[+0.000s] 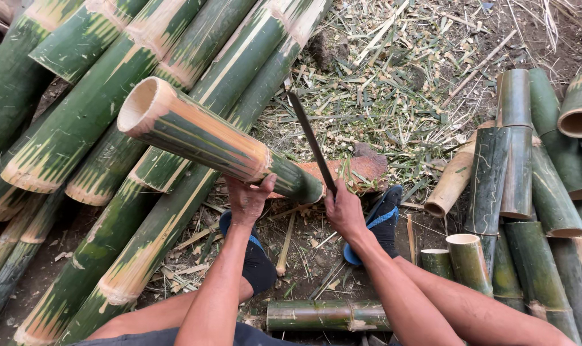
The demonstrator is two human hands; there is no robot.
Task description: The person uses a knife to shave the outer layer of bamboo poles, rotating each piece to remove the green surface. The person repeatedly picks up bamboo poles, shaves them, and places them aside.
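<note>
My left hand grips the underside of a thick green bamboo section, holding it tilted with its hollow cut end raised toward the upper left. Its lower end rests on a reddish chopping block. My right hand is closed on the handle of a long dark machete, whose blade points up and away, just right of the bamboo's lower end. Both forearms reach in from the bottom of the view.
Long green bamboo poles lie stacked on the left. Shorter cut bamboo pieces are piled on the right. One short piece lies near my feet, which wear blue sandals. Bamboo shavings litter the dirt ground.
</note>
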